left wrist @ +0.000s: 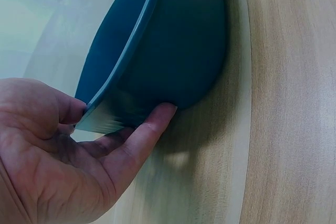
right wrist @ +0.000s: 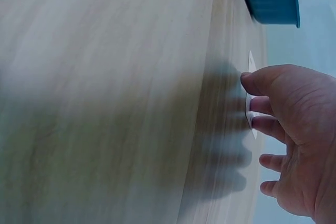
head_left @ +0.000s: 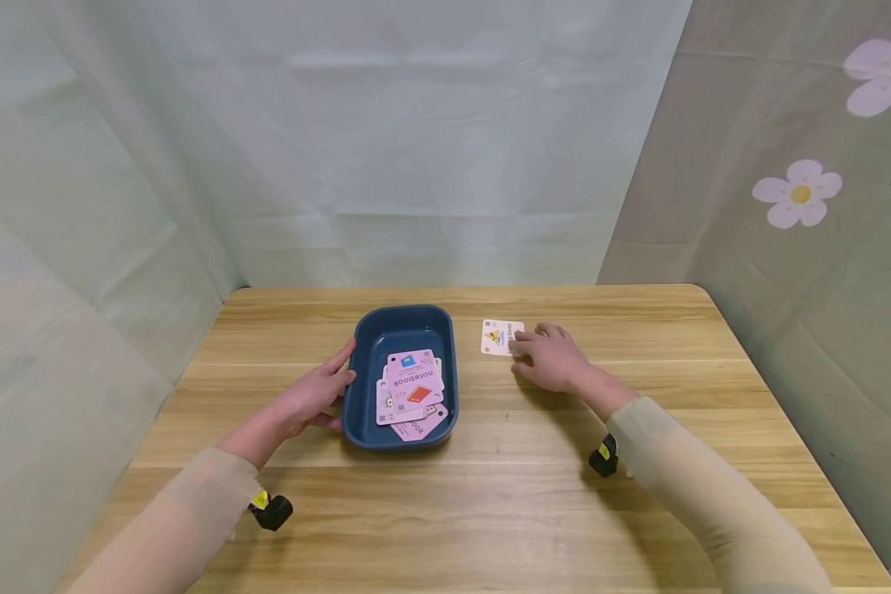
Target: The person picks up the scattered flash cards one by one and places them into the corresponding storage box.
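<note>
A deep blue plastic basin [head_left: 399, 445] stands on the table, with several word cards inside; the top pink one, a notebook card [head_left: 414, 378], lies over others. My left hand [head_left: 318, 398] holds the basin's left side, one digit at the rim and others against the outer wall [left wrist: 178, 51]. Right of the basin, a white card [head_left: 494, 337] with a yellow and blue boat picture lies flat on the table. Over its right edge reaches my right hand [head_left: 553, 359], its fingertips at the card [right wrist: 250, 103] and its fingers spread. Whether they press on it is hard to tell.
The wooden table [head_left: 490, 511] has its far edge against a pale cloth [head_left: 416, 165]. Cloth with white flowers [head_left: 798, 194] hangs along the right side. Each wrist bears a small black device [head_left: 273, 511].
</note>
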### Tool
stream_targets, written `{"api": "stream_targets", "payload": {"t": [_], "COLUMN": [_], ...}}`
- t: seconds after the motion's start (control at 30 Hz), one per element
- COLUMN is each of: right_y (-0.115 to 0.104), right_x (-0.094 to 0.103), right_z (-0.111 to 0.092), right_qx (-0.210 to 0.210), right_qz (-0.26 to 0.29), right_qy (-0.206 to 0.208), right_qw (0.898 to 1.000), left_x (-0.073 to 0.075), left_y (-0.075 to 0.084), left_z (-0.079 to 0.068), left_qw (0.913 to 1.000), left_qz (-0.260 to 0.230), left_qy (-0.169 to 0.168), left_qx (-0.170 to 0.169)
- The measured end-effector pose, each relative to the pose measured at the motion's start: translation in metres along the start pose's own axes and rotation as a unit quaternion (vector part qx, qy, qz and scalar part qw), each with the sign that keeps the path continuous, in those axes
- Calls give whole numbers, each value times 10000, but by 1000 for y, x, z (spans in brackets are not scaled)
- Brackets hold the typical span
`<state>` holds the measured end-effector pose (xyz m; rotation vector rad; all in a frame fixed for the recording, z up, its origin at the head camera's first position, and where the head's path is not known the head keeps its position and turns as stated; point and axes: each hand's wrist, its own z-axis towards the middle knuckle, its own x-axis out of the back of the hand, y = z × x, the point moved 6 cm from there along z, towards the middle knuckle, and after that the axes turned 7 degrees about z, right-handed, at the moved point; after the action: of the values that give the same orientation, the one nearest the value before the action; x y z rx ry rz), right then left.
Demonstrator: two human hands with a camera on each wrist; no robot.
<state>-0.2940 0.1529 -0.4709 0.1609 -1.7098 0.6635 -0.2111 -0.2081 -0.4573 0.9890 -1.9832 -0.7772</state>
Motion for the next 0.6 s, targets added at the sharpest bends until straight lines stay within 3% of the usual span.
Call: {"api": "stream_targets", "payload": {"t": [0.6], "right_y": [-1], "right_x": [-3], "right_z": [-17], "right_qx": [90], "right_qz": [-33], "right_qy": [60], "right_qw": [9999], "left_x": [0], "left_y": [1], "left_z": [1], "left_qw": [10000], "left_qz": [35], "left_qy": [0], "left_qx": [-18]}}
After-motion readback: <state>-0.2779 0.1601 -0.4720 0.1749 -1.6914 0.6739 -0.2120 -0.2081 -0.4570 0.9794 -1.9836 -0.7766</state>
